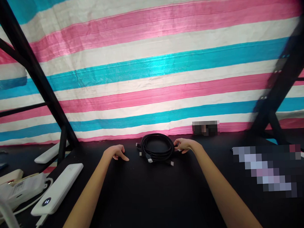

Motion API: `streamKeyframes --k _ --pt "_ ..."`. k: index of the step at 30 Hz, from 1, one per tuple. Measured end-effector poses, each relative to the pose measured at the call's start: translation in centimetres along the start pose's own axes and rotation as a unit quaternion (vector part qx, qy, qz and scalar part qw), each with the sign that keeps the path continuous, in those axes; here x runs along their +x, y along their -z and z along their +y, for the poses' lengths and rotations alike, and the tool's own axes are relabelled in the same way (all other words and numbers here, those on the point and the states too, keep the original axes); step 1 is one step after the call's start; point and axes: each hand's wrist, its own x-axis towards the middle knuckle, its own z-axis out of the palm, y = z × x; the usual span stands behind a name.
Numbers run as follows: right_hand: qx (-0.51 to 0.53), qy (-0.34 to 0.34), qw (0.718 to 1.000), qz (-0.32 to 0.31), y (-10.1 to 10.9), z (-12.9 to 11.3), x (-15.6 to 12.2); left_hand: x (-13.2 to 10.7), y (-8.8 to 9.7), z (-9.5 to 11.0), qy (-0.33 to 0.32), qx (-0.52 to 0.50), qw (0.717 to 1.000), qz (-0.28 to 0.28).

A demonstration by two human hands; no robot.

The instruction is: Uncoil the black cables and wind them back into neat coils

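A coil of black cable point(157, 147) lies on the black tabletop, straight ahead. Several connector ends stick out of it, among them a light-tipped plug point(150, 160) at the front and another metal-tipped plug point(171, 163) at front right. At the coil's right edge, my right hand point(184, 145) has its fingers closed on the cable; a small pale end shows by the fingers. My left hand point(116, 152) hovers left of the coil, apart from it. Its fingers are loosely bent, with thumb and fingers apart and nothing between them.
A white power bank point(58, 188) with a lit display and plugged-in cable lies at left. Beside it are a white power strip point(21, 188) and another white slab point(49, 152). Black frame posts point(36, 72) flank a striped sheet point(150, 67). Pixelated items lie right and behind.
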Motion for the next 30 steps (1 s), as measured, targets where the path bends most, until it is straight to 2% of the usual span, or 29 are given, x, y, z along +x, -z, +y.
streamKeyframes --k 30 --pt "-0.013 -0.001 1.0 -0.005 0.02 -0.03 -0.13 -0.01 -0.03 -0.02 -0.004 -0.002 1.0 0.006"
